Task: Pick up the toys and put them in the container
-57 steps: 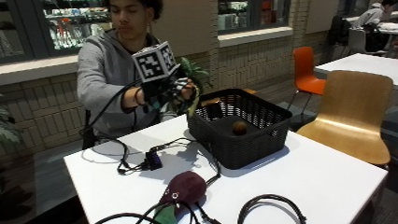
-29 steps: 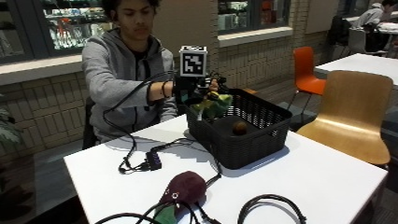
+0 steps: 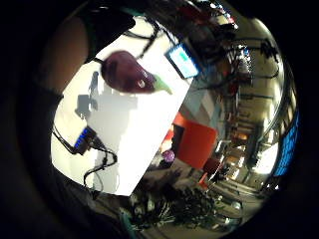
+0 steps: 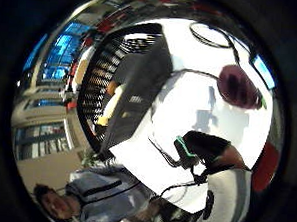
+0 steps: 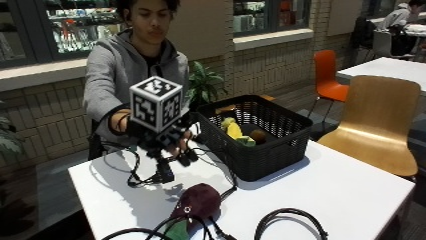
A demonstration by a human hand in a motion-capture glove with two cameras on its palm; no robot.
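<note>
Gloved and raised above the desk (image 5: 346,185), the right hand (image 5: 170,140) hangs between the person and the black basket (image 5: 266,150), with its fingers loosely curled downward and nothing visible between them; I judge it empty, though the glove hides much of the fingers.

Largest first: the desk is white and carries everything. On it, toward the far right side from the person, stands the basket, which already holds several toys, among them a yellow one (image 5: 234,131) and a brown one (image 5: 258,136). The hand is just beside the basket's near wall, not over its opening.

One toy remains outside: a dark purple eggplant toy (image 5: 196,200) with a green stem end, lying on the desk among black cables (image 5: 286,220). From the hand it lies ahead and below, toward the desk edge farthest from the person, well apart from the fingers. Both palm views agree: the eggplant toy (image 3: 130,74) sits on bare white desk at a distance from the palm, and the thumb-side view shows the eggplant toy (image 4: 237,86) to one side with the basket (image 4: 124,89) to the other.

Its long axis appears to run roughly from the basket side toward the near-camera edge, stem pointing away from the basket. By my reading, the next move is a reach forward and down, away from the person's body, with the fingers closing across the toy's plump middle rather than along its length. Cables touching it could snag on the lift.
</note>
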